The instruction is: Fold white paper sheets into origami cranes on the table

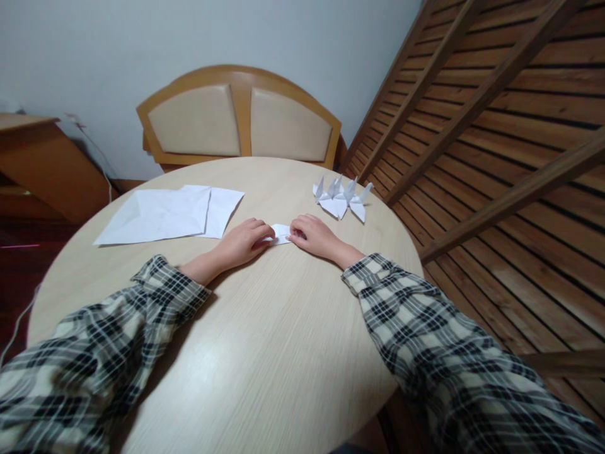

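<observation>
A small folded white paper piece [282,234] lies on the round light-wood table [265,353] between my two hands. My left hand [241,242] has its fingers curled and pressed on the paper's left end. My right hand [314,236] pinches the paper's right end with curled fingers. Both forearms wear plaid sleeves and rest on the tabletop.
A stack of white paper sheets [165,214] lies at the table's far left. Several finished white paper cranes [343,197] stand at the far right near the edge. A wooden chair [241,120] stands behind the table. A slatted wooden wall [510,157] runs along the right.
</observation>
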Tool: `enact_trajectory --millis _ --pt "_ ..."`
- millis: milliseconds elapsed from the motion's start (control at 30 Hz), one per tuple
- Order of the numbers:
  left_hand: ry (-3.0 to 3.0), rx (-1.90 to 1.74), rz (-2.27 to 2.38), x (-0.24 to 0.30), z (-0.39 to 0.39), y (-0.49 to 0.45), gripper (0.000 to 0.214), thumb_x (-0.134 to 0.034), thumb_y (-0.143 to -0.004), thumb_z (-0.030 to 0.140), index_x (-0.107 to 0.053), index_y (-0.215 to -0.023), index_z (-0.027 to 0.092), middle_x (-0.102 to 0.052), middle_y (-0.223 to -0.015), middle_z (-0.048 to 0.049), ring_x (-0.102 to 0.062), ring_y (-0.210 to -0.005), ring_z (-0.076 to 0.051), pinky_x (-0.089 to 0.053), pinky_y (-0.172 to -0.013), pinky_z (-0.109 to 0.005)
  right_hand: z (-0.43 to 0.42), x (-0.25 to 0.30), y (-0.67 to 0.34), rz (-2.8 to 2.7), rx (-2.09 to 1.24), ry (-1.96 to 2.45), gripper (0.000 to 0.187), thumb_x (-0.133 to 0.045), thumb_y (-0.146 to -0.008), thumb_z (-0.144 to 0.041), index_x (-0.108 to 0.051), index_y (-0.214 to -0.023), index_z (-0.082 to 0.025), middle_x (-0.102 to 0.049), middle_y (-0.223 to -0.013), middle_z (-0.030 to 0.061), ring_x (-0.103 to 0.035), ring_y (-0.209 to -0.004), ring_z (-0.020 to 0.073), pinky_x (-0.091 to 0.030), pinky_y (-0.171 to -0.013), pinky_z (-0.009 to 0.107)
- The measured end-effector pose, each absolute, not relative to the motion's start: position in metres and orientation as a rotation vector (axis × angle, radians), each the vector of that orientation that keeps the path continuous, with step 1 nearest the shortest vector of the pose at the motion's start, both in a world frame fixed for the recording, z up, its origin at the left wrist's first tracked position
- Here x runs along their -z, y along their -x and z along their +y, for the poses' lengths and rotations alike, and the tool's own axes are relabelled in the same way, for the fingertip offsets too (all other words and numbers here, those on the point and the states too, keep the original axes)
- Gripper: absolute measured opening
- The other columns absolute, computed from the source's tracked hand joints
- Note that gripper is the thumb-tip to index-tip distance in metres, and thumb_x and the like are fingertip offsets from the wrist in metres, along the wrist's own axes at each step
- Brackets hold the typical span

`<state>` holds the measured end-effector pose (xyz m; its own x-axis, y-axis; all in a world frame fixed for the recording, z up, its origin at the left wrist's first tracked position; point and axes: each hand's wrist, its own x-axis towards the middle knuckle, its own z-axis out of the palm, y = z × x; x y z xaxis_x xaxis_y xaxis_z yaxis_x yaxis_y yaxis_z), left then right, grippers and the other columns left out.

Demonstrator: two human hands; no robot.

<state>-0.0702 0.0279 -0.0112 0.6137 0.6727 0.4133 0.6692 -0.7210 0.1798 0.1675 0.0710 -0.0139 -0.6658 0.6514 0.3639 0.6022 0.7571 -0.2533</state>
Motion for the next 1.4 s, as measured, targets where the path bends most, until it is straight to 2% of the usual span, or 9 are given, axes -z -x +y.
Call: enact_trajectory --millis 167,367,533,733,967,1267,1400 --pt "-2.865 -0.713 1.091 0.013 0.029 0.072 0.023 -0.048 -0.095 0.019 -0.069 -0.105 0.020 -0.065 -0.096 -0.0094 -0.057 -0.090 -0.022 -0.046 -0.078 -0.035 0.069 0.013 -0.168 -2.508 -0.196 0.923 0.009 -0.056 -0.089 -0.026 -0.060 -0.092 -0.019 -0.060 -0.087 0.0042 -0.050 -0.084 0.0189 -0.035 -0.080 0.032" --pt "-3.053 -0.650 1.148 0.002 0.021 0.065 0.029 -0.046 -0.098 0.023 -0.073 -0.109 0.024 -0.067 -0.099 -0.0093 -0.055 -0.090 -0.022 -0.044 -0.077 -0.035 0.063 0.010 -0.167 -2.535 -0.086 0.851 0.022 -0.051 -0.091 -0.022 -0.067 -0.106 -0.019 -0.062 -0.105 0.0092 -0.049 -0.101 0.0232 -0.033 -0.088 0.036" --pt "-3.203 -0.454 1.182 -0.002 0.016 0.058 0.031 -0.043 -0.099 0.024 -0.073 -0.106 0.019 -0.070 -0.092 -0.0087 -0.055 -0.084 -0.022 -0.040 -0.071 -0.035 0.062 0.009 -0.167 -2.562 -0.121 0.817 0.030 -0.047 -0.092 -0.018 -0.068 -0.114 -0.020 -0.067 -0.119 0.0075 -0.048 -0.114 0.0240 -0.028 -0.096 0.040" --pt "-3.211 -0.360 1.317 -0.004 0.014 0.056 0.032 -0.040 -0.099 0.024 -0.072 -0.099 0.017 -0.071 -0.088 -0.0086 -0.056 -0.081 -0.022 -0.038 -0.070 -0.036 0.064 0.006 -0.168 -2.563 -0.160 0.889 0.028 -0.047 -0.093 -0.021 -0.070 -0.108 -0.019 -0.071 -0.112 0.0068 -0.053 -0.108 0.0238 -0.028 -0.094 0.040" --pt "-3.146 -0.417 1.408 -0.006 0.014 0.054 0.026 -0.043 -0.094 0.023 -0.068 -0.087 0.018 -0.072 -0.083 -0.0079 -0.059 -0.080 -0.023 -0.040 -0.076 -0.038 0.066 0.000 -0.171 -2.566 -0.149 0.906 0.027 -0.046 -0.093 -0.025 -0.073 -0.095 -0.020 -0.072 -0.097 0.0062 -0.053 -0.098 0.0236 -0.027 -0.089 0.041" --pt "-3.030 -0.402 1.646 -0.006 0.013 0.052 0.037 -0.037 -0.099 0.038 -0.061 -0.079 0.018 -0.063 -0.066 -0.0068 -0.056 -0.064 -0.021 -0.040 -0.063 -0.035 0.065 0.000 -0.171 -2.561 -0.249 0.808 0.029 -0.048 -0.092 -0.028 -0.075 -0.083 -0.021 -0.070 -0.083 0.0037 -0.054 -0.091 0.0210 -0.028 -0.091 0.040" --pt "-2.979 -0.469 1.650 -0.002 0.014 0.055 0.037 -0.046 -0.095 0.050 -0.061 -0.082 0.018 -0.062 -0.068 -0.0060 -0.056 -0.064 -0.020 -0.041 -0.063 -0.033 0.062 0.000 -0.169 -2.579 -0.302 0.753 0.027 -0.050 -0.091 -0.028 -0.075 -0.082 -0.022 -0.070 -0.083 0.0032 -0.055 -0.090 0.0204 -0.030 -0.091 0.039"
